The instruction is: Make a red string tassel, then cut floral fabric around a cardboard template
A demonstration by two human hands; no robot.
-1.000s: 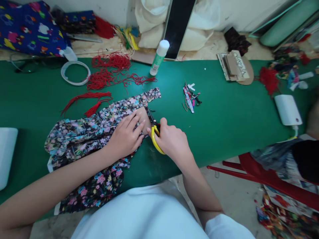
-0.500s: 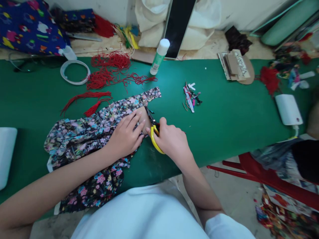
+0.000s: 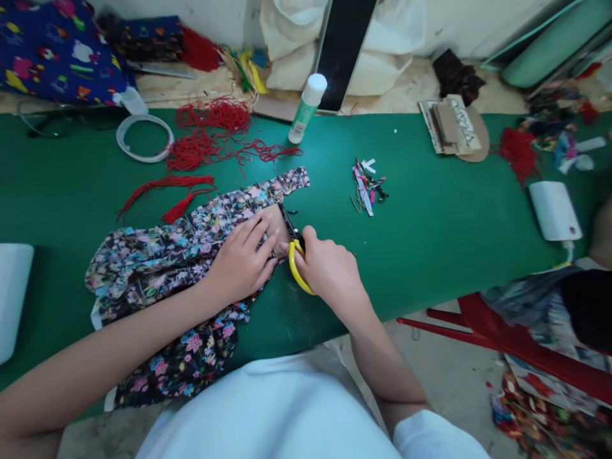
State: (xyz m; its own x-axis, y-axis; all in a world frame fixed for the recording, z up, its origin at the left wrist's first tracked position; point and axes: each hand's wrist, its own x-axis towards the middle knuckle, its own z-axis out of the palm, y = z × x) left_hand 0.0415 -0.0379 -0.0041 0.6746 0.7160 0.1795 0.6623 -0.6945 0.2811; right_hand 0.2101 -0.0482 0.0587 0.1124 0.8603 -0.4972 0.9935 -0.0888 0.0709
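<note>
Dark floral fabric [image 3: 157,261] lies bunched on the green table, with a narrow strip of it reaching up to the right. A tan piece of cardboard [image 3: 276,233] rests on the fabric. My left hand [image 3: 243,258] presses flat over the cardboard and fabric, its fingers extended. In my right hand [image 3: 332,264] is a pair of scissors with yellow handles [image 3: 297,271]. The dark blades run along the right edge of the cardboard, where the fabric ends; how far they are apart is hard to make out.
Behind the fabric lie red threads [image 3: 210,134], red tassels [image 3: 182,197], a roll of tape [image 3: 145,159] and a glue stick [image 3: 307,108]. Scraps [image 3: 367,185] sit to the right. Farther right are cardboard pieces [image 3: 452,131], a white power bank [image 3: 554,210] and a red chair [image 3: 502,331].
The scissor blades have shifted very slightly at the cardboard's right edge, and a small dark sliver shows more clearly beside their tips. My left hand stays in place.
</note>
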